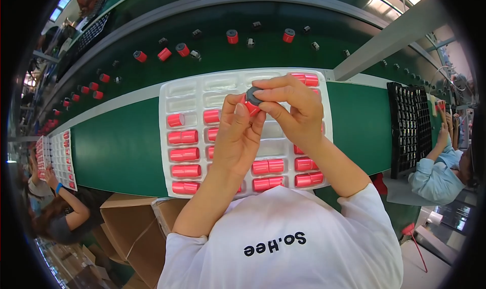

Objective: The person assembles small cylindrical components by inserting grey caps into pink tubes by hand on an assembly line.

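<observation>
Above the far middle of a white moulded tray (164,132), both hands meet on a small red cylinder (251,108) topped by a dark grey round cap (252,96). My left hand (237,139) pinches the red body from below. Closed on the grey cap from the right is my right hand (298,106). Red cylinders (184,153) lie on their sides in several of the tray's pockets, many in end-to-end pairs. Some far and middle pockets hold none. My hands and forearms hide part of the tray's middle columns.
Beyond the tray, a green conveyor belt (212,15) carries scattered red cylinders with grey caps (232,36) and small loose parts. Black trays (405,127) stand at right beside a co-worker (440,172). Another co-worker (71,213) sits left; cardboard boxes (131,223) stand lower left.
</observation>
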A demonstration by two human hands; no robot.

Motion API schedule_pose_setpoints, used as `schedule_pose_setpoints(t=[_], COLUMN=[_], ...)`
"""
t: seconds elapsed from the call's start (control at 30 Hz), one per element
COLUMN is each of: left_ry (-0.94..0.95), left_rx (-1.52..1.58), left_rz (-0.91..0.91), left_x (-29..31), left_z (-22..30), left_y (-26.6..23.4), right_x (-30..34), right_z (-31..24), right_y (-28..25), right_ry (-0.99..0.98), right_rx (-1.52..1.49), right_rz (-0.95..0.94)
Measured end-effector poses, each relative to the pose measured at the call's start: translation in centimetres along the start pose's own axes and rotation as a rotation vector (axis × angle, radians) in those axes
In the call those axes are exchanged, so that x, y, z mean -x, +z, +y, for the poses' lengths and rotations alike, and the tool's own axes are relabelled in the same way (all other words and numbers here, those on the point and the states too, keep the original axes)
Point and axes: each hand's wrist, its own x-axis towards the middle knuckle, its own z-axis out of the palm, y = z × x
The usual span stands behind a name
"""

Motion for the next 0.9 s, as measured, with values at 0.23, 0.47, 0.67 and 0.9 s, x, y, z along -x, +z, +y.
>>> schedule_pose_setpoints(t=[0.23,0.47,0.67,0.9], left_ry=[-0.016,0.026,-0.091,0.068], left_rx=[-0.212,-1.852,-1.99,-2.249], left_rz=[0.124,-0.617,-0.773,-0.786], left_x=[-1.5,0.8,3.9,4.1], left_z=[0.1,0.8,-0.6,-3.1], left_y=[0.1,-2.0,-3.2,-3.1], right_x=[0.0,-6.1,-8.3,-12.3], right_z=[1.3,14.9,16.1,18.9], right_y=[-0.1,-3.3,-1.0,6.2], right_ry=[0.101,0.038,-0.141,0.346], right_rx=[0.093,0.638,0.993,1.075], right_rz=[-0.076,-0.103,-0.288,-0.614])
